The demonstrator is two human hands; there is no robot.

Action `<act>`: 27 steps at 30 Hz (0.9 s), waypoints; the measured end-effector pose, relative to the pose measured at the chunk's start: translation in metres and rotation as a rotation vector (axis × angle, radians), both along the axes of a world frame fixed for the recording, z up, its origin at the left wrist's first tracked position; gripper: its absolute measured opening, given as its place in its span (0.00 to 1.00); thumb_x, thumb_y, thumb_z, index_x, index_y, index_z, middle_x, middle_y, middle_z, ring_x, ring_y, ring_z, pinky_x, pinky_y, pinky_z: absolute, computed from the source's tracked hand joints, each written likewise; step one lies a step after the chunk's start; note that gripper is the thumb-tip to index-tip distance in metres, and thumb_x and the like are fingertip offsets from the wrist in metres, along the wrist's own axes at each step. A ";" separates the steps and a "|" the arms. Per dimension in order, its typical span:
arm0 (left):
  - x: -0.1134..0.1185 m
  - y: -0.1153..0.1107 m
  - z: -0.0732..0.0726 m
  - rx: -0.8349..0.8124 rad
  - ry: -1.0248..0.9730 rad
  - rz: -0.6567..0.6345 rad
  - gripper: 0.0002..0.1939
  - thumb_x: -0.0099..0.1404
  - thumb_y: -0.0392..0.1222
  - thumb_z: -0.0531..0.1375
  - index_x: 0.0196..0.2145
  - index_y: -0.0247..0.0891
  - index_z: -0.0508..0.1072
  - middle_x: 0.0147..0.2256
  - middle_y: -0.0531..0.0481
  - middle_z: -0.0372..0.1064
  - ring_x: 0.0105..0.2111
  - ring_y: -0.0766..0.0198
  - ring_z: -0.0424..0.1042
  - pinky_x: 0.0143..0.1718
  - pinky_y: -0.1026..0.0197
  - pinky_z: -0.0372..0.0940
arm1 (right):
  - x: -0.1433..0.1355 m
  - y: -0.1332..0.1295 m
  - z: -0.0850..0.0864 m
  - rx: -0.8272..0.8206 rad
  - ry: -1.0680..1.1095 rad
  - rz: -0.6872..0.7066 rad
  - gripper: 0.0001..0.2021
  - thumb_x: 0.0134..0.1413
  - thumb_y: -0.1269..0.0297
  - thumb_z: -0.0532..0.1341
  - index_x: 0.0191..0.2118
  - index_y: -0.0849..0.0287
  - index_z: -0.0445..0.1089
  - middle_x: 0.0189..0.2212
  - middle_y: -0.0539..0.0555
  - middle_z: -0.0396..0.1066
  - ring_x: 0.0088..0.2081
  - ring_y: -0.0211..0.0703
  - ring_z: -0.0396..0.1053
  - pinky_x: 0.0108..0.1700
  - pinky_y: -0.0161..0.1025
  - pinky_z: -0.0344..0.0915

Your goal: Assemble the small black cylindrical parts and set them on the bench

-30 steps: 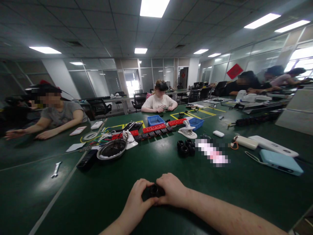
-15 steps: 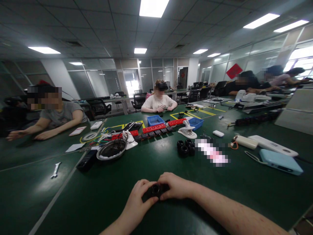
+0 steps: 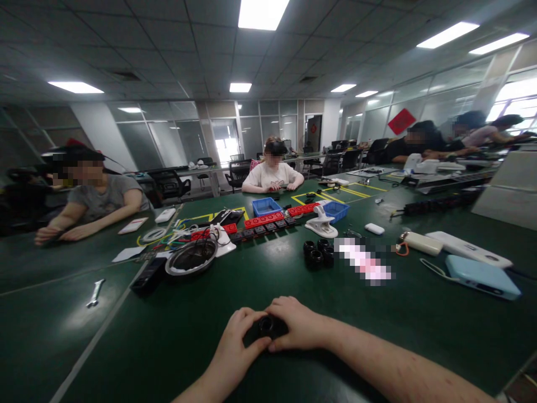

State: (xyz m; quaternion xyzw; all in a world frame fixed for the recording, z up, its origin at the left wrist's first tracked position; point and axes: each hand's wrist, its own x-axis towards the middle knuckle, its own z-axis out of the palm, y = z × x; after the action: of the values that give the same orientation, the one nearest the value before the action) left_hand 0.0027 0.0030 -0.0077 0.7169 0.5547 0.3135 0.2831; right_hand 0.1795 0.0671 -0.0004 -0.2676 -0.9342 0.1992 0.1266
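Low at the front of the green table, my left hand [image 3: 241,338] and my right hand [image 3: 293,324] close from both sides around a small black ring-shaped part [image 3: 265,325]. Its round opening faces up toward me. Fingers and thumbs of both hands press on its rim, and the fingers cover much of its sides. Farther off on the table stands a cluster of several similar black ring-shaped parts [image 3: 315,256]. A white clip stand [image 3: 322,224] is just behind that cluster.
Left of my hands lie a wrench [image 3: 95,293], a black box-like device [image 3: 147,275] and a round metal dish [image 3: 192,258]. Red and black strips [image 3: 264,221] and a blue tray [image 3: 267,207] are beyond. At right rests a light-blue power bank [image 3: 482,275]. Other people sit around.
My right hand has shifted slightly left around the black ring-shaped part. The person at the left has drawn one hand in toward the other.
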 end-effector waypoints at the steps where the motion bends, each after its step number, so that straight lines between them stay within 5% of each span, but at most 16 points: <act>1: -0.001 0.000 0.000 -0.004 0.006 -0.006 0.15 0.54 0.42 0.59 0.41 0.45 0.70 0.38 0.48 0.64 0.40 0.56 0.63 0.42 0.56 0.59 | 0.002 0.003 0.000 -0.034 -0.002 0.034 0.21 0.39 0.52 0.63 0.38 0.60 0.66 0.33 0.52 0.66 0.35 0.42 0.62 0.37 0.37 0.57; 7: 0.001 -0.002 0.005 -0.039 0.029 -0.003 0.16 0.53 0.41 0.60 0.42 0.46 0.70 0.39 0.49 0.63 0.42 0.56 0.62 0.43 0.56 0.59 | 0.002 0.008 -0.003 -0.109 -0.036 0.016 0.16 0.39 0.53 0.63 0.30 0.61 0.67 0.27 0.49 0.64 0.30 0.38 0.61 0.30 0.32 0.55; 15: 0.003 -0.001 0.002 -0.008 0.032 0.089 0.08 0.52 0.43 0.60 0.32 0.40 0.69 0.34 0.50 0.65 0.36 0.56 0.64 0.37 0.58 0.60 | -0.013 -0.016 -0.004 0.163 -0.135 -0.222 0.20 0.40 0.47 0.59 0.30 0.62 0.66 0.28 0.54 0.65 0.32 0.45 0.62 0.35 0.41 0.56; 20: 0.000 0.000 0.001 0.022 0.010 0.018 0.11 0.54 0.42 0.59 0.38 0.42 0.69 0.38 0.48 0.65 0.40 0.56 0.63 0.41 0.56 0.59 | 0.000 -0.001 -0.001 0.008 -0.033 -0.023 0.25 0.37 0.48 0.62 0.41 0.59 0.65 0.35 0.53 0.64 0.37 0.45 0.61 0.39 0.39 0.57; 24: 0.000 0.000 0.002 0.000 0.029 -0.010 0.13 0.53 0.40 0.60 0.39 0.44 0.70 0.38 0.48 0.64 0.41 0.56 0.63 0.42 0.56 0.59 | 0.007 0.012 -0.004 -0.097 -0.006 0.105 0.17 0.42 0.55 0.62 0.37 0.60 0.67 0.33 0.51 0.64 0.36 0.40 0.61 0.37 0.36 0.56; 27: 0.002 -0.001 0.003 -0.008 0.049 0.010 0.11 0.51 0.41 0.62 0.35 0.42 0.70 0.36 0.49 0.65 0.39 0.56 0.64 0.40 0.57 0.60 | 0.003 0.010 -0.007 -0.074 -0.013 0.057 0.17 0.39 0.52 0.63 0.33 0.60 0.67 0.30 0.50 0.64 0.33 0.39 0.61 0.34 0.34 0.56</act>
State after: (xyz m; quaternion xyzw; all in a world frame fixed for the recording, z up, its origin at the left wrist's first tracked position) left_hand 0.0045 0.0024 -0.0047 0.7204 0.5664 0.2950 0.2706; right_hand 0.1823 0.0770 -0.0078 -0.2467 -0.9341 0.2356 0.1049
